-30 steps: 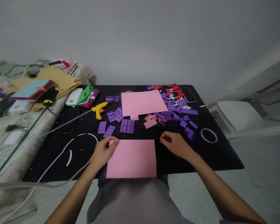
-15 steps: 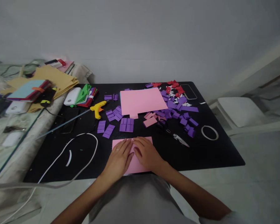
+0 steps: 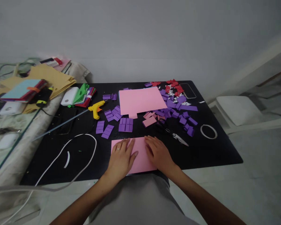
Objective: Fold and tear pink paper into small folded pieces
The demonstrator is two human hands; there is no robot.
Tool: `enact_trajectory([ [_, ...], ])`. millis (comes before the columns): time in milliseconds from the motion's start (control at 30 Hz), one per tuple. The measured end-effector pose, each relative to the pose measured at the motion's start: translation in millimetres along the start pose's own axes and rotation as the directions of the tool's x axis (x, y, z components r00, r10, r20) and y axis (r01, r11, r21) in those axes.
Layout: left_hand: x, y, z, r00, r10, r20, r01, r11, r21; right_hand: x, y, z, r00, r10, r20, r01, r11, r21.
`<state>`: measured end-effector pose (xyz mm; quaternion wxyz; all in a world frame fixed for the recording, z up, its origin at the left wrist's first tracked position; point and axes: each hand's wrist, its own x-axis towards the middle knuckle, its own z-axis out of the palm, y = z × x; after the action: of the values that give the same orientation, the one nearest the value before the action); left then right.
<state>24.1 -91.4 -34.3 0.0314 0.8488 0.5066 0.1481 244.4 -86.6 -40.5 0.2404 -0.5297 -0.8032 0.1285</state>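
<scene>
A pink sheet of paper (image 3: 140, 156) lies flat at the table's front edge, close to my body. My left hand (image 3: 120, 157) rests open on its left part, a ring on one finger and the thumb pointing inward. On the sheet's right side my right hand (image 3: 159, 154) lies open, palm down, its fingers reaching the far edge. Bare pink paper shows between the two hands. Just beyond sits a folded purple paper piece (image 3: 125, 125), and behind that a larger pink sheet with a tab (image 3: 142, 100).
On the black table (image 3: 215, 150) are scissors (image 3: 178, 137), a yellow glue gun (image 3: 96, 109), a white ring (image 3: 209, 131), and a heap of purple pieces (image 3: 178, 107). A white cable (image 3: 93, 150) loops at left. Red scraps (image 3: 174, 84) lie at the back right.
My right hand has slid to the right across the pink sheet, widening the gap between my hands. My left hand stays on the left part. The view has shifted slightly.
</scene>
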Motion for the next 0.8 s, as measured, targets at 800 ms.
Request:
enact_trajectory([
  [800,-33.6,-44.4,-9.3,0.991,-0.115,-0.070,0.123,0.985,0.119,51.6,-39.5,2.7,0.961,0.177,0.214,-0.156,0.982,-0.110],
])
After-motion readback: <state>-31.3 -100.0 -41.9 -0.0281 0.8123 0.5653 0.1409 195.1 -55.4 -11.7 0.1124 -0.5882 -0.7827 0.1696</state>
